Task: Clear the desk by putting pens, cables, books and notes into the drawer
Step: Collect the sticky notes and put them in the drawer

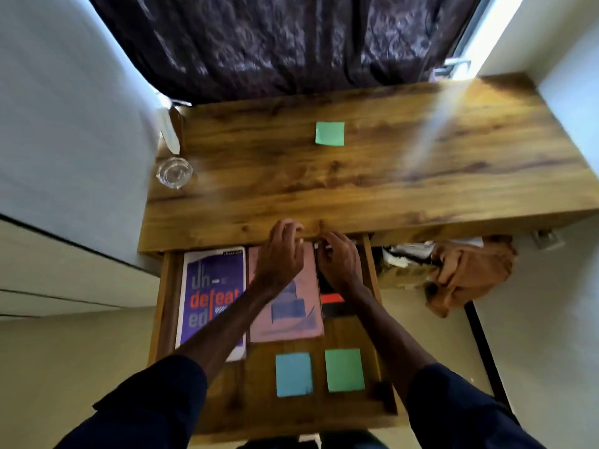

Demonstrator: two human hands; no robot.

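At frame centre, my left hand [285, 254] and right hand [338, 264] curl at the rear of the open wooden drawer [167, 303], apparently stowing something; what they hold, I cannot tell.

The person wears a dark blue top. The left sleeve [155, 400] and the right sleeve [460, 406] are loose and a bit creased. Each sleeve ends partway up the forearm. The left hand [282, 254] and right hand [338, 260] are bare.

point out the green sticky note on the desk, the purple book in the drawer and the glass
green sticky note on the desk [330, 133], head view, centre of the sheet
purple book [209, 277], head view, upper cover
glass [174, 171], head view, middle, seen from above
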